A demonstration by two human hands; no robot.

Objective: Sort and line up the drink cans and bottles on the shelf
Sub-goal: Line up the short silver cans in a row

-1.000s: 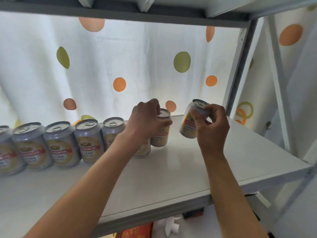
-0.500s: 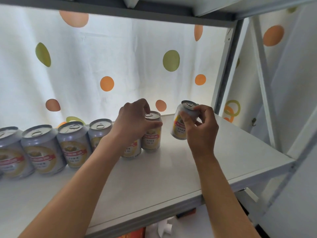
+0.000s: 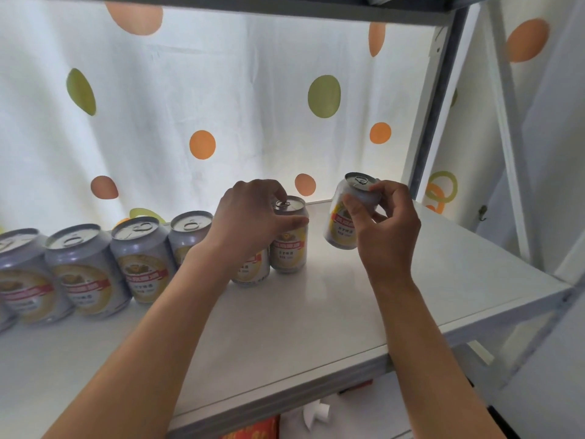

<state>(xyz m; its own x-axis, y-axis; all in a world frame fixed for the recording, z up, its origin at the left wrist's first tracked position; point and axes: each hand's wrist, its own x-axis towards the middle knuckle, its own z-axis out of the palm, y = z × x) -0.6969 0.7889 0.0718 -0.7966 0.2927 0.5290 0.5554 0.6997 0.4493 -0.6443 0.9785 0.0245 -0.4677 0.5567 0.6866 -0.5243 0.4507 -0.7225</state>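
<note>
While my left hand (image 3: 250, 221) curls over the top of the last can in the row (image 3: 289, 236), thumb along its side and fingertips on the lid, my right hand (image 3: 384, 223) holds a loose can (image 3: 346, 212) by its upper rim. That loose can is pinched between my thumb and curled fingers, tilted with its top leaning toward the back, and lifted clear of the white shelf (image 3: 316, 312). It hangs just to the right of the can under my left hand, apart from it. I see the row of cans running leftward along the back of the shelf: one can (image 3: 251, 270) half hidden behind my left wrist, then another (image 3: 188, 229), a third (image 3: 142, 258), a fourth (image 3: 80, 269) and a fifth (image 3: 23, 275) near the left edge, all upright with silver tops and yellow labels, standing close together. Behind them hangs a white curtain (image 3: 221, 90) with orange and green spots. A grey upright post (image 3: 433, 109) frames the shelf on the right.
</note>
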